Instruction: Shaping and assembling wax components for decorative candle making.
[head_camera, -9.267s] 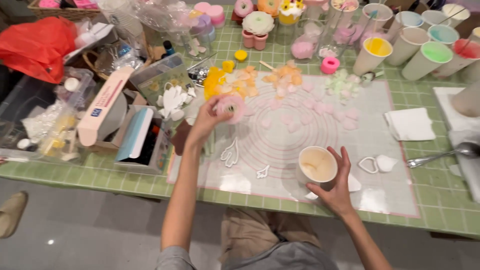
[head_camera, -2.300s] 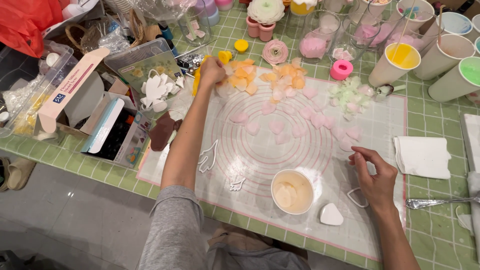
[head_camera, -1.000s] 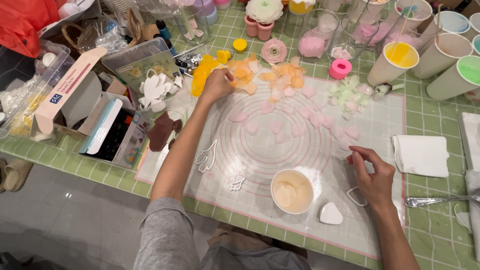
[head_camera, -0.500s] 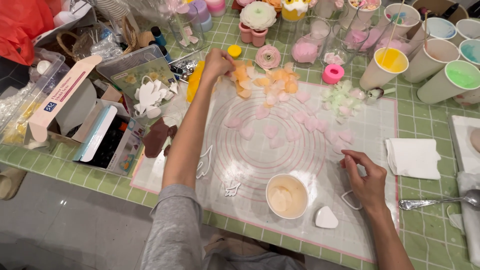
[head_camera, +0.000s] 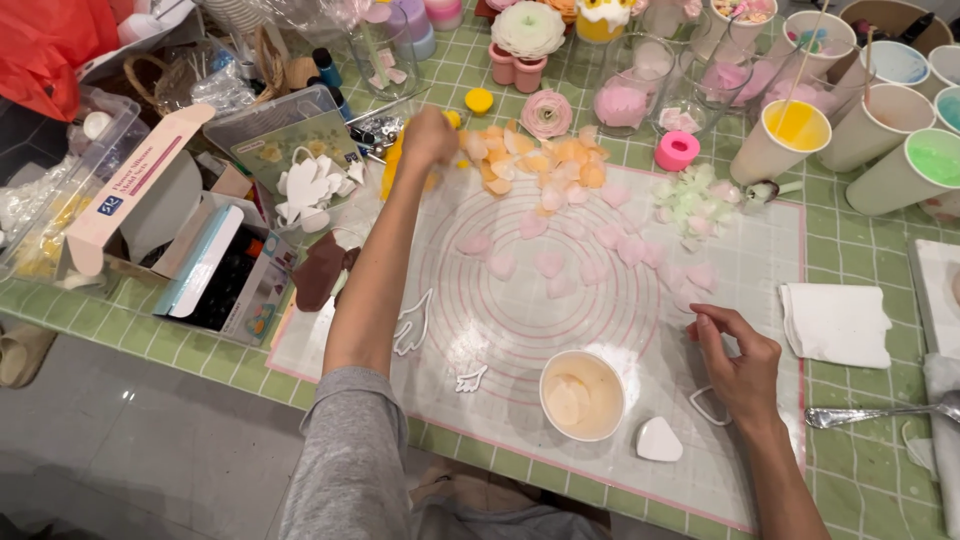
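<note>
My left hand (head_camera: 430, 135) reaches to the mat's far left corner, fingers curled down onto a pile of yellow petals (head_camera: 393, 172); whether it holds one is hidden. Orange petals (head_camera: 545, 160) lie just right of it, and pink petals (head_camera: 560, 265) are scattered over the clear silicone mat (head_camera: 500, 340). My right hand (head_camera: 735, 365) rests on the mat's near right side, fingers loosely curled, holding nothing, beside a heart-shaped cutter (head_camera: 708, 405). A paper cup of cream wax (head_camera: 582, 395) and a white heart piece (head_camera: 659, 440) sit to its left.
Pale green petals (head_camera: 695, 195), a pink ring (head_camera: 677, 150) and a pink flower (head_camera: 547, 113) lie at the far edge. Cups of yellow (head_camera: 790, 130) and green (head_camera: 925, 165) liquid stand far right. A napkin (head_camera: 835, 320) and spoon (head_camera: 880, 412) lie right; open boxes (head_camera: 215, 270) crowd the left.
My left hand has moved up and left, from the orange petals to the yellow pile. My right hand has stayed by the heart cutter.
</note>
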